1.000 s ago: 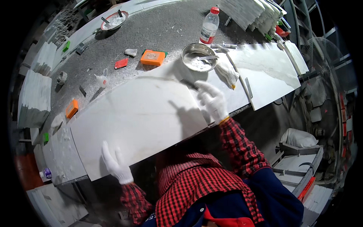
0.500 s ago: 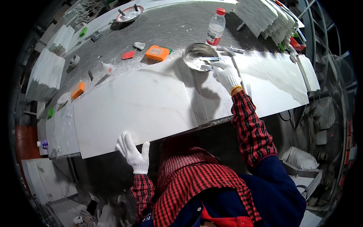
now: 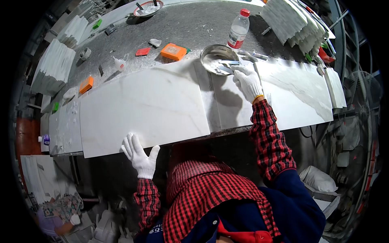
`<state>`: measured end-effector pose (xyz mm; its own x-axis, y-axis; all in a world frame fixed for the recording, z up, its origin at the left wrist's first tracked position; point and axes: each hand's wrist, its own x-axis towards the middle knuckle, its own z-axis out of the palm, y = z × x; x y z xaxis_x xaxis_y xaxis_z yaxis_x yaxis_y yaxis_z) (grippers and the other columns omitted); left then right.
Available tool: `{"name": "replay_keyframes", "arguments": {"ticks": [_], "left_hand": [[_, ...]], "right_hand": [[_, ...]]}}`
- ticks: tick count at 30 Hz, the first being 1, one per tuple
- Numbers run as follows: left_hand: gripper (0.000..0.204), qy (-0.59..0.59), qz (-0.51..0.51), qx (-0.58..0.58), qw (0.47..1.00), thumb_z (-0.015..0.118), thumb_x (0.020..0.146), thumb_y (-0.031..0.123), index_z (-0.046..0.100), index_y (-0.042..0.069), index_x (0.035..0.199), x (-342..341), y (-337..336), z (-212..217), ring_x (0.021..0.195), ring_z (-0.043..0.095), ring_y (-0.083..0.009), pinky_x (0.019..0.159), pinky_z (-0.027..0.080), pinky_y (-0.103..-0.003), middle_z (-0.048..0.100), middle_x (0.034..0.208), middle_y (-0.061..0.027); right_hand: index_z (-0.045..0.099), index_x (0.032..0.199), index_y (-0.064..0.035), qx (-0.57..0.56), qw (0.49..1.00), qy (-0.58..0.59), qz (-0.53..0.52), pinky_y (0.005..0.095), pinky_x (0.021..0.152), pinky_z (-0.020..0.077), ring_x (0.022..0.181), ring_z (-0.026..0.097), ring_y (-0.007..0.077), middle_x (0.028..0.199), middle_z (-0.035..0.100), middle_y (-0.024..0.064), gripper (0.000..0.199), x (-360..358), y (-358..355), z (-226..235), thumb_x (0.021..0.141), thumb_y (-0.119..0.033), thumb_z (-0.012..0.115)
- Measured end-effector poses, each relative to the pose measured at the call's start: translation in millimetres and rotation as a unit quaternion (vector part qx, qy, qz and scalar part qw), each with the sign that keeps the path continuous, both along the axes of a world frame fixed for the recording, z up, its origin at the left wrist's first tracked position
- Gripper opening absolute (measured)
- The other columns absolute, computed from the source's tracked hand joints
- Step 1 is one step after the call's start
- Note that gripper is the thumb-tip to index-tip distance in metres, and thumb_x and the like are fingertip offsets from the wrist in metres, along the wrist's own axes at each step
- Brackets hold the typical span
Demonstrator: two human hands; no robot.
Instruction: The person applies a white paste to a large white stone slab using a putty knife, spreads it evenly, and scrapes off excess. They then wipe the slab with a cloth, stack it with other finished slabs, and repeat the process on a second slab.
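My left hand [image 3: 139,156], in a white knit glove, rests with fingers spread at the near edge of a large white veined marble slab [image 3: 142,109]. My gloved right hand [image 3: 248,82] is closed around a putty knife [image 3: 226,69], its blade over the rim of a round metal bowl [image 3: 206,55]. White paste [image 3: 212,64] lies inside the bowl. A second flat blade [image 3: 230,62] shows just beyond, reaching over the bowl; whether my fingers also grip it is unclear. Another veined slab [image 3: 298,91] lies right of my right hand.
A red-capped plastic bottle [image 3: 238,30] stands behind the bowl. Orange boxes [image 3: 173,52] and a red piece [image 3: 142,52] lie beyond the slab. Stacked slabs [image 3: 50,69] stand at left, others [image 3: 283,18] at far right. Another person's arm [image 3: 65,227] shows at lower left.
The view has shifted slightly, so the table appears moved right and tilted. Another person has come into view at lower left. Both my hands keep nearly the same places.
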<state>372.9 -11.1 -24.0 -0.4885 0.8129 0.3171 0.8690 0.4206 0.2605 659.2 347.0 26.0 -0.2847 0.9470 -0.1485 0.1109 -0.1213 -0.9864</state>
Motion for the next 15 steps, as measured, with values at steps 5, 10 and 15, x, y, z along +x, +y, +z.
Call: {"name": "replay_keyframes", "arguments": {"ticks": [5,10,15], "left_hand": [[0.095,-0.009,-0.001,0.003,1.000,0.071,0.084,0.054,0.030,0.002,0.152,-1,-2,-2,0.150,0.021,-0.0374,0.122,0.006,-0.057,0.033,0.158,-0.0191],[0.096,-0.015,-0.012,0.011,1.000,0.073,0.083,0.053,0.029,0.001,0.152,0,1,0,0.149,0.020,-0.0400,0.121,0.007,-0.058,0.032,0.157,-0.0206],[0.096,0.000,-0.021,0.021,1.000,0.073,0.082,0.053,0.030,0.000,0.151,-2,0,-2,0.148,0.022,-0.0416,0.120,0.009,-0.059,0.033,0.156,-0.0208]], "right_hand": [[0.071,0.113,-0.0015,0.096,0.978,-0.181,0.032,0.0242,0.048,0.0391,0.056,0.049,0.0077,0.071,0.061,0.0022,0.031,-7,6,14,0.092,-0.016,0.054],[0.071,0.112,-0.0005,0.011,0.998,-0.056,0.015,0.0220,0.049,0.0401,0.057,0.052,0.0063,0.072,0.063,0.0021,0.029,-1,10,7,0.093,-0.015,0.055],[0.068,0.118,-0.0005,-0.028,0.999,0.030,-0.006,0.0193,0.051,0.0384,0.058,0.050,0.0040,0.073,0.060,-0.0009,0.031,4,-5,5,0.095,-0.017,0.057]]}}
